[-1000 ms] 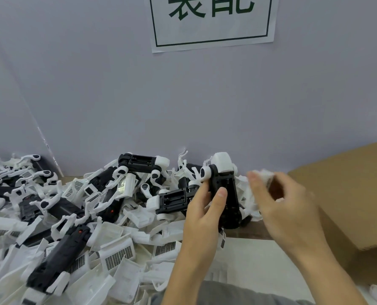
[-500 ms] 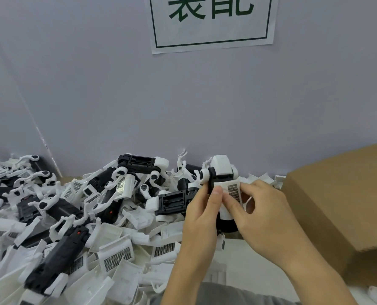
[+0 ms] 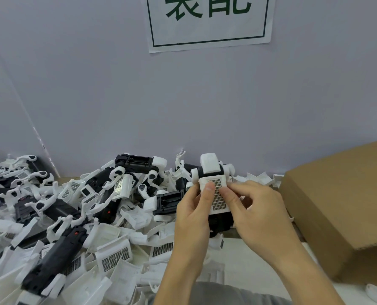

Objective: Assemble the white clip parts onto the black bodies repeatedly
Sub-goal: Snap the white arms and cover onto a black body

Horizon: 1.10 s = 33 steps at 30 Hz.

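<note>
Since the earlier frame, the white clip part (image 3: 216, 195) has been laid flat over the face of the black body (image 3: 219, 221), where previously it was only being brought up by the right hand (image 3: 254, 213); the assembly is held a little higher and closer to the camera. Nearest the camera, a grey sleeve (image 3: 216, 292) is seen at the bottom edge. The left hand (image 3: 193, 214) is wrapped round the left side of the black body, its thumb pressed on the grilled clip face. The right hand is curled round the right side, fingertips set on the same grille. The assembly is held above the pale surface (image 3: 253, 265), clear of it, just right of the heap. To the left, a pile of loose parts (image 3: 108, 256) is spread, white grilled pieces mixed with black bodies. At right, a cardboard box (image 3: 341, 208) is seen. Behind, a grey wall (image 3: 183, 102) carries a paper sign (image 3: 208, 20) with green characters.
</note>
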Tool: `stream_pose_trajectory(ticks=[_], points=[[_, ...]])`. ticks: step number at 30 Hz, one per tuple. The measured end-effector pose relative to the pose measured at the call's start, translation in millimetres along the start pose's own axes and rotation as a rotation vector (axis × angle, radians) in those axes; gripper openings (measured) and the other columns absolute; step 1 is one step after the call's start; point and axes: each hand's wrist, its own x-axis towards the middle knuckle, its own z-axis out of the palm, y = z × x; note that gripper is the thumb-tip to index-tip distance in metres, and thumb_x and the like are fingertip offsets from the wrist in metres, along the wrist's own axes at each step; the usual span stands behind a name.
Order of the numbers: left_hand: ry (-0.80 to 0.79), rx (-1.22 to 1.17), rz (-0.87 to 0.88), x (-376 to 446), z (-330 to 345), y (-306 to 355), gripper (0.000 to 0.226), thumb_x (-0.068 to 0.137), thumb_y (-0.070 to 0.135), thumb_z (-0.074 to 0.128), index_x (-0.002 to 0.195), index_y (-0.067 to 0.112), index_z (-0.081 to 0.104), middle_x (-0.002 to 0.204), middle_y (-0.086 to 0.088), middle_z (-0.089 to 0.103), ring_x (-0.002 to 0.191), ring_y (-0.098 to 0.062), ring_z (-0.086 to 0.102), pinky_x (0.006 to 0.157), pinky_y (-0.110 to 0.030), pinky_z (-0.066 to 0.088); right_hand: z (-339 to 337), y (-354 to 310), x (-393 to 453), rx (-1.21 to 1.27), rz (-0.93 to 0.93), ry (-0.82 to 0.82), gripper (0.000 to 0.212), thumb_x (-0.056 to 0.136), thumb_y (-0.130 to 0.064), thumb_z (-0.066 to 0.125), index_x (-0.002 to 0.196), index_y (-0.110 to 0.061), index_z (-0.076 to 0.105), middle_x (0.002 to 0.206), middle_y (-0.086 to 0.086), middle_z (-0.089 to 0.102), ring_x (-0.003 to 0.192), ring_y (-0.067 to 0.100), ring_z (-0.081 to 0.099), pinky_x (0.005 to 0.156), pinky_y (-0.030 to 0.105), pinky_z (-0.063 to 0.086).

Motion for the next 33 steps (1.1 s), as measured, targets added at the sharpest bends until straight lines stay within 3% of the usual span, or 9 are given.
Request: stream_pose_trajectory(ticks=[4,8,13,15,24,29,33], points=[[0.011,-0.002,-0.013,1.5,0.3,-0.8,0.043,0.088,0.051,0.055,0.103,0.017,0.077,0.099,-0.016,0.076,0.087,-0.025,0.072,0.071,-0.032,0.059,-4.5,-0.7,-0.2,0.283,0.174,-0.115,0.021,0.096,-0.037,0.061,0.087,-0.033,0.08,0.084,-0.017,0.077,0.083,0.003,0.072,0.067,0.015,0.053],[-0.019,0.008,0.024,0.7,2.1,-0.1,0.039,0.09,0.046,0.057,0.1,0.013,0.077,0.088,-0.009,0.075,0.078,-0.017,0.07,0.064,-0.023,0.056,-4.5,-4.1,-1.6,0.525,0.359,-0.225,0.033,0.092,-0.052,0.055,0.091,-0.032,0.081,0.092,-0.005,0.079,0.089,0.011,0.075,0.082,0.037,0.059],[0.01,0.021,0.009,0.4,4.9,1.7,0.052,0.085,0.056,0.059,0.081,0.007,0.075,0.075,-0.012,0.071,0.067,-0.019,0.065,0.058,-0.028,0.053,4.9,-7.4,-2.7,0.706,0.454,-0.156,0.042,0.085,-0.053,0.058,0.089,-0.019,0.082,0.092,0.006,0.079,0.088,0.019,0.077,0.071,0.033,0.059],[0.027,0.033,-0.013,0.1,3.4,2.3,0.057,0.085,0.059,0.058,0.079,0.004,0.074,0.073,-0.013,0.069,0.064,-0.022,0.062,0.057,-0.033,0.05,6.8,-7.9,-3.7,0.745,0.465,-0.147,0.043,0.082,-0.052,0.06,0.086,-0.015,0.082,0.091,0.009,0.079,0.085,0.021,0.077,0.066,0.03,0.058],[0.037,0.042,-0.038,-1.2,5.3,5.7,0.051,0.085,0.05,0.058,0.076,0.003,0.076,0.077,-0.024,0.071,0.067,-0.026,0.064,0.061,-0.035,0.052,14.2,-3.7,-3.8,0.724,0.467,-0.038,0.044,0.078,-0.051,0.06,0.076,-0.013,0.081,0.083,0.01,0.078,0.08,0.023,0.077,0.07,0.034,0.059],[0.047,0.055,-0.037,-1.1,8.3,5.7,0.051,0.083,0.049,0.058,0.075,0.002,0.075,0.074,-0.019,0.07,0.069,-0.03,0.063,0.067,-0.043,0.05,13.8,-2.6,-3.1,0.719,0.474,-0.015,0.041,0.078,-0.049,0.06,0.072,-0.014,0.081,0.08,0.01,0.078,0.076,0.022,0.076,0.066,0.03,0.058],[0.035,0.064,-0.036,-0.6,7.8,3.8,0.051,0.085,0.051,0.058,0.076,0.004,0.077,0.075,-0.02,0.072,0.067,-0.027,0.066,0.064,-0.04,0.053,11.0,-1.8,-2.9,0.727,0.477,-0.026,0.041,0.077,-0.05,0.062,0.07,-0.014,0.081,0.079,0.01,0.078,0.073,0.02,0.076,0.058,0.025,0.057]])
